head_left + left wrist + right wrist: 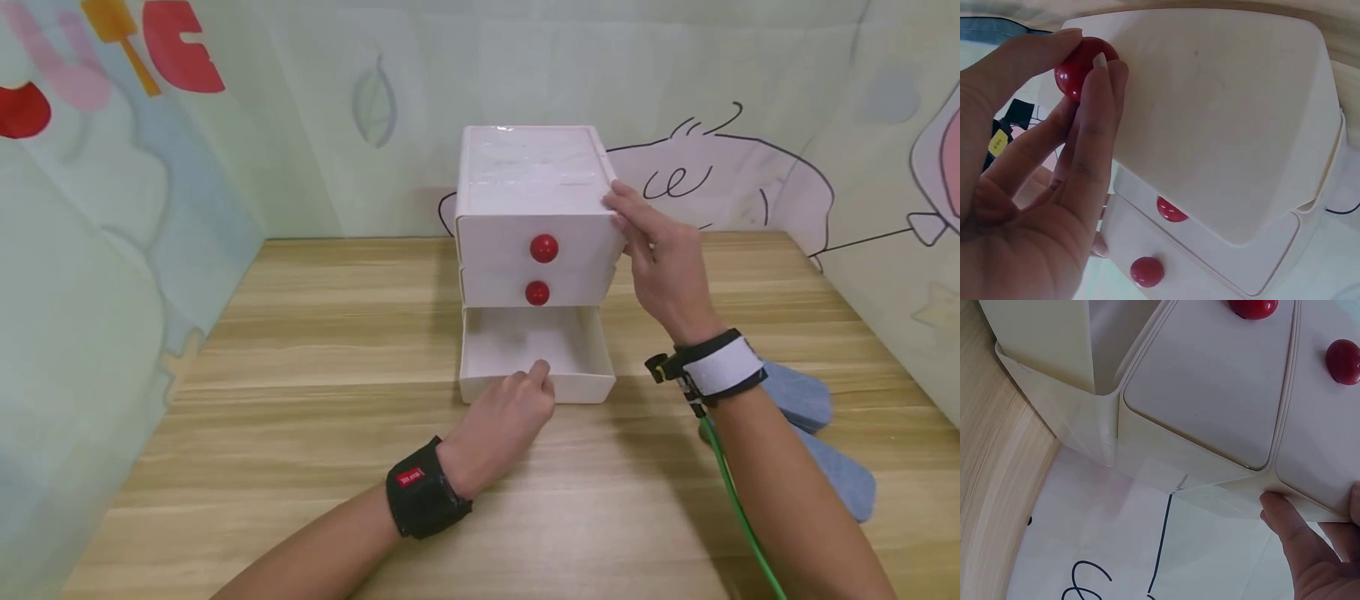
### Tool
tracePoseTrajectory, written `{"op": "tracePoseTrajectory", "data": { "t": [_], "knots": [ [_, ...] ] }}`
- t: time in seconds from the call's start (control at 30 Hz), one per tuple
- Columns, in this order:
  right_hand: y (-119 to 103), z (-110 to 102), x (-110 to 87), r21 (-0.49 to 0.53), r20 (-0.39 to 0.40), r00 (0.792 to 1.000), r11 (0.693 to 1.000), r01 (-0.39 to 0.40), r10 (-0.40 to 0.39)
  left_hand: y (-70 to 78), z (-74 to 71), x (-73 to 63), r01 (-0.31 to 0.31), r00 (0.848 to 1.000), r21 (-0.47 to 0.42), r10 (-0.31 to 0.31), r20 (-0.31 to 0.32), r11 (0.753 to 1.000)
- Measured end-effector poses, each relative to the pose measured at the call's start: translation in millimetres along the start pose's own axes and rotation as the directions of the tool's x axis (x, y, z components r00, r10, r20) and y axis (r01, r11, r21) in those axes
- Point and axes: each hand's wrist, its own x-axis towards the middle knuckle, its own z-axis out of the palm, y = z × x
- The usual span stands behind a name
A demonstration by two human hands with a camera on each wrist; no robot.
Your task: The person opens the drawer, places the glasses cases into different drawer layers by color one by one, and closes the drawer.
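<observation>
A white drawer cabinet [536, 171] stands on the table, with red round knobs on its fronts. Its bottom drawer [585, 389] is pulled out towards me. My left hand [510, 425] pinches that drawer's red knob [1087, 65] between thumb and fingers; in the head view the hand hides this knob. The top drawer's knob [543, 248] and the middle drawer's knob [537, 293] are untouched, and both these drawers are closed. My right hand [671, 267] touches the cabinet's upper right edge with nearly straight fingertips [1279, 506].
Blue-grey rounded objects [836, 475] lie on the wooden table [330, 333] at the right, partly behind my right forearm. A green cable [731, 492] runs from the right wrist strap [723, 367]. A printed cloth backdrop [315, 125] rises behind and at both sides.
</observation>
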Motion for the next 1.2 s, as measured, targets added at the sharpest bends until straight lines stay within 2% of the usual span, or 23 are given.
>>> {"op": "tracePoseTrajectory", "data": {
  "t": [0.2, 0.43, 0.7, 0.93, 1.2],
  "knots": [
    [0.0, 0.1, 0.6, -0.004, -0.006, 1.0, 1.0, 0.009, -0.009, 7.2, -3.7, -2.4, -0.011, 1.0, 0.02, 0.01, 0.017, 1.0],
    [-0.2, 0.1, 1.6, -0.009, -0.01, 1.0, 1.0, 0.019, -0.019, 11.6, -3.1, -8.4, -0.019, 0.999, 0.053, 0.021, -0.04, 0.998],
    [1.0, -0.9, 2.2, -0.016, -0.016, 0.999, 0.999, 0.036, -0.036, 17.8, -7.9, -11.9, -0.045, 0.999, 0.056, 0.046, -0.009, 0.997],
    [2.5, -1.8, 0.3, -0.018, -0.007, 0.999, 0.999, 0.04, -0.041, 23.9, -8.7, -13.7, -0.048, 0.999, 0.103, 0.048, 0.002, 0.994],
    [2.9, -2.4, -0.3, -0.005, 0.007, 0.999, 0.999, 0.033, -0.033, 28.4, -5.8, -15.6, -0.05, 0.997, 0.145, 0.057, -0.047, 0.988]
  ]
}}
